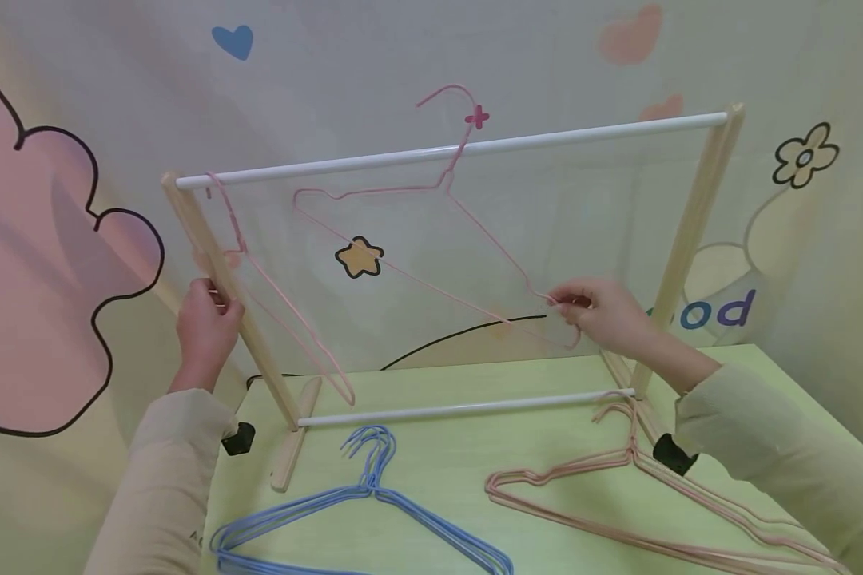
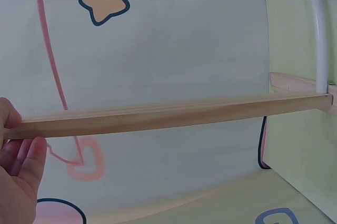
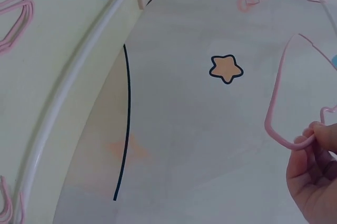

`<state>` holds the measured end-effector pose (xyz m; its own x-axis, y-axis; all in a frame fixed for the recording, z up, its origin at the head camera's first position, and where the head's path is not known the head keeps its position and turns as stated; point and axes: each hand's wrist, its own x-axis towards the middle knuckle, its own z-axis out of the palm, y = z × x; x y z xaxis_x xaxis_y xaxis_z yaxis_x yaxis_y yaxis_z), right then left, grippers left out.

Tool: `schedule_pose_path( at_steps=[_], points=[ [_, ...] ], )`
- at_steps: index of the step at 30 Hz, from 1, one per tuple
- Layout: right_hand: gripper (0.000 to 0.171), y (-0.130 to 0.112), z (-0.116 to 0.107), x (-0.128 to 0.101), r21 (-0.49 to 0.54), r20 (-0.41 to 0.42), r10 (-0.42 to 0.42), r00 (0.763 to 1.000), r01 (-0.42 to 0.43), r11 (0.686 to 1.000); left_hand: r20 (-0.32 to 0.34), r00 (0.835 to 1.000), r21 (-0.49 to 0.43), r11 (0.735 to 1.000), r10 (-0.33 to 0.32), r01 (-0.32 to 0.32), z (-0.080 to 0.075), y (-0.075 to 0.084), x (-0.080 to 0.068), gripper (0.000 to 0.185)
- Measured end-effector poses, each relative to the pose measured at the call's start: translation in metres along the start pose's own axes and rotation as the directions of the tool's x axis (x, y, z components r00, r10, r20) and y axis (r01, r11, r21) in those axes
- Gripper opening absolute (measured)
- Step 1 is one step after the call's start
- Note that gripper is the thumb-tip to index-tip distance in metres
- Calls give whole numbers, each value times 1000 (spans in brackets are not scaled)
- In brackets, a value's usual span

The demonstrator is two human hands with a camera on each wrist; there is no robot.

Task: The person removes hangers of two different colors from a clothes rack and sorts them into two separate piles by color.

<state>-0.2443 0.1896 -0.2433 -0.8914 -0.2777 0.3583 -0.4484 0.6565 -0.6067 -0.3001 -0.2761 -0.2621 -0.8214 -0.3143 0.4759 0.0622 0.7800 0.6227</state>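
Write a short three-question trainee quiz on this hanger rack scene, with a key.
1. True or false: the left hand grips the rack's wooden post.
2. What does the right hand pinch? A) blue hangers B) pink hanger C) lower rod
3. What colour are the hangers lying on the table nearest the left sleeve?

Key: 1 true; 2 B, the pink hanger held near the top rod; 3 blue.

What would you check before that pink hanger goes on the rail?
1. Right hand pinches the held hanger at its corner: ok.
2. Left hand grips the rack post, steadying it: ok.
3. Hook above the top rail, not yet over it: not ok.
4. Free rail beside the hung hanger: ok.
5. Rack feet flat on the table: cannot tell.
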Motion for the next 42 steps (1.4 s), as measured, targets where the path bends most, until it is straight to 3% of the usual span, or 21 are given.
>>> schedule_pose_path(
  at_steps=[9, 12, 19, 23, 28, 34, 42],
  points=[
    [17, 11, -27, -12, -28, -46, -58, 997, 56, 998, -9, 1000, -4, 1000, 6, -6, 1, -2, -1, 36],
    [15, 25, -33, -23, -69, -49, -94, 994, 91, 993, -2, 1000, -2, 1000, 8, -8, 1, -2, -1, 36],
    [15, 63, -36, -56, -142, 2, -37, 999, 37, 989, -7, 1000, 5, 1000, 19, -19, -1, 0, 0, 36],
    [16, 82, -33, -73, -147, 4, -74, 997, 73, 986, 7, 1000, 3, 1000, 13, -13, -2, 1, -1, 36],
    [15, 104, -34, -93, -112, 30, -70, 997, 73, 991, 22, 1000, 4, 1000, 0, 0, -3, 2, -3, 37],
    [15, 130, -32, -116, -22, 133, -33, 991, 36, 999, 13, 1000, 5, 1000, 1, -1, -3, 3, -4, 37],
    [15, 159, -28, -142, 179, 311, -39, 950, -18, 984, 14, 1000, 5, 1000, -7, 7, -3, 4, -3, 37]
  ],
)
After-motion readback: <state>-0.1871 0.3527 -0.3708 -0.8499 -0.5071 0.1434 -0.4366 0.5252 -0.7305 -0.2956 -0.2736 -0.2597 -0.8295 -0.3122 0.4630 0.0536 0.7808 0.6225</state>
